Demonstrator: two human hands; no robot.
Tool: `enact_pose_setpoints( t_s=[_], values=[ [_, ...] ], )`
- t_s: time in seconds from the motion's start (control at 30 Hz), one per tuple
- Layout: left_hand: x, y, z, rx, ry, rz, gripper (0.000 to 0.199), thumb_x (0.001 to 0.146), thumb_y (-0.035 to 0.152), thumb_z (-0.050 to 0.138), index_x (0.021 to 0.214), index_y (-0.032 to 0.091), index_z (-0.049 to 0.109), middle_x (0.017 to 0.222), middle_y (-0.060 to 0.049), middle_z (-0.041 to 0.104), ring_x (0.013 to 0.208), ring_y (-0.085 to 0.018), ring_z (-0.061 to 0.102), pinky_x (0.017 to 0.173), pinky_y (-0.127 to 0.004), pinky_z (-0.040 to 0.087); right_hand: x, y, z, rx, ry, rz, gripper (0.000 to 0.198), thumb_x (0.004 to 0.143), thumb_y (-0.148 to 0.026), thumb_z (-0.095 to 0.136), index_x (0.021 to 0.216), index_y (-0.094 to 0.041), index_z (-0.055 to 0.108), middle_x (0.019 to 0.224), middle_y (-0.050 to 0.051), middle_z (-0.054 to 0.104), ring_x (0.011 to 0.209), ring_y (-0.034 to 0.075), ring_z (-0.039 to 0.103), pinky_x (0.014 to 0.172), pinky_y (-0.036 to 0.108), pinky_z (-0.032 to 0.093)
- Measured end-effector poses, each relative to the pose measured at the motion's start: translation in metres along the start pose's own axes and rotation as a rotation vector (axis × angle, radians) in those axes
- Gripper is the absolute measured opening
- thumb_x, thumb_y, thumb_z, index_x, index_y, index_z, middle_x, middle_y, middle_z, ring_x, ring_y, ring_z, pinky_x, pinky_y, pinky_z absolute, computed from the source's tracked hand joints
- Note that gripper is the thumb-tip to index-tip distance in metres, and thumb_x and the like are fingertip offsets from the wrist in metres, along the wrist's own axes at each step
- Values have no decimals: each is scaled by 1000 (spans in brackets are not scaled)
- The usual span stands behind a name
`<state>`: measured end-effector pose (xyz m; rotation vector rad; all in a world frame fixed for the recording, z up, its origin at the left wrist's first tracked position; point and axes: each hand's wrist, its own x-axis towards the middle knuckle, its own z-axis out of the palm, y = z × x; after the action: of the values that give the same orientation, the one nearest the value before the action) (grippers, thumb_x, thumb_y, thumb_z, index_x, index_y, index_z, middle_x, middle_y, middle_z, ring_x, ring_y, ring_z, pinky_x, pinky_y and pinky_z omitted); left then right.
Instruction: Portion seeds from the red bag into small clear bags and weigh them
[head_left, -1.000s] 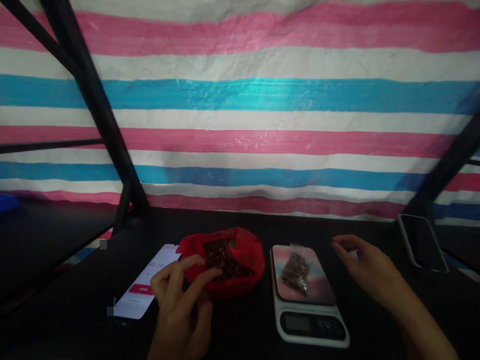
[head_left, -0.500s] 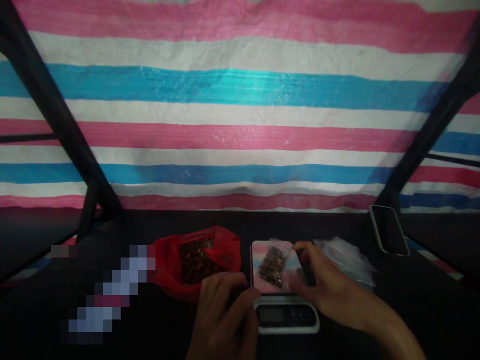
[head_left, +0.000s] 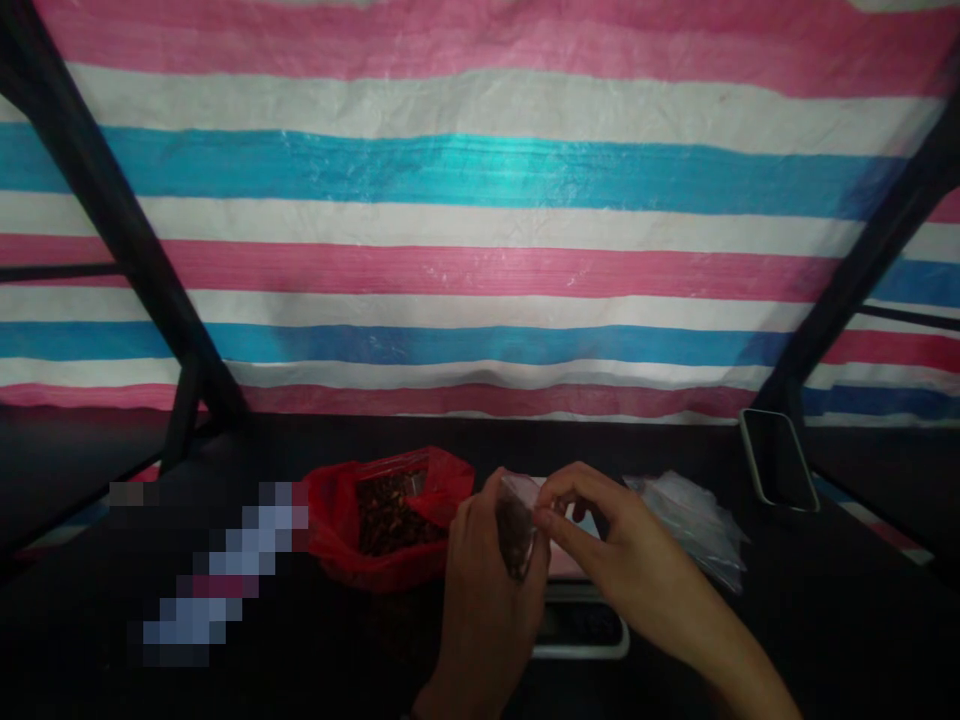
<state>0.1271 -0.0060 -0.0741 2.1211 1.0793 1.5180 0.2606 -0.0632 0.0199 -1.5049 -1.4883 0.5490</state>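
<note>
A small clear plastic bag (head_left: 514, 535) with brown dried bits in it is held up above the digital scale (head_left: 581, 640). My left hand (head_left: 491, 590) is wrapped around the bag's left side and lower part. With thumb and forefinger, my right hand (head_left: 600, 525) pinches the bag's upper right edge. Both hands cover much of the scale and its shiny plate (head_left: 574, 562). To the left of my left hand, an opened red plastic bag (head_left: 334, 535) holds more of the brown dried bits (head_left: 394, 515).
Right of the scale lies a pile of flat clear plastic bags (head_left: 694, 525). A phone (head_left: 780, 460) rests at the back right of the black table (head_left: 300, 660). Dark slanted posts (head_left: 142, 260) stand at both sides, before a striped sheet (head_left: 480, 270). A blurred-out patch lies at left.
The small filled bag has come up off the scale's plate. My left hand has moved up and right and closed around it, and my right hand has moved left to pinch its edge.
</note>
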Motion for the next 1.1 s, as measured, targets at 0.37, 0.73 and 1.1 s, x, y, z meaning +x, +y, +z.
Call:
enact_pose_setpoints(
  t_s=[0.37,0.73,1.1],
  values=[
    [-12,7,-20,-82,-5,-4,54,95,19,58,148,22,47,142,-16,69,126,-30,70,104,-48,58,-79,113,39,-403,325,30,62,89,-27,58,149,-34,45,149,9,54,143,33,50,118,56,39],
    [-18,12,-39,-28,33,136,47,99,20,54,145,21,47,133,-16,71,117,-28,71,98,-45,59,-72,100,45,-487,368,153,78,77,-20,54,153,-31,40,151,9,54,144,35,47,118,57,31],
    [-10,-12,-62,25,113,93,45,95,26,56,140,18,53,123,-16,73,109,-31,72,93,-48,59,-65,89,48,-559,401,194,89,71,-15,51,157,-34,35,151,9,51,143,35,49,115,57,33]
  ],
)
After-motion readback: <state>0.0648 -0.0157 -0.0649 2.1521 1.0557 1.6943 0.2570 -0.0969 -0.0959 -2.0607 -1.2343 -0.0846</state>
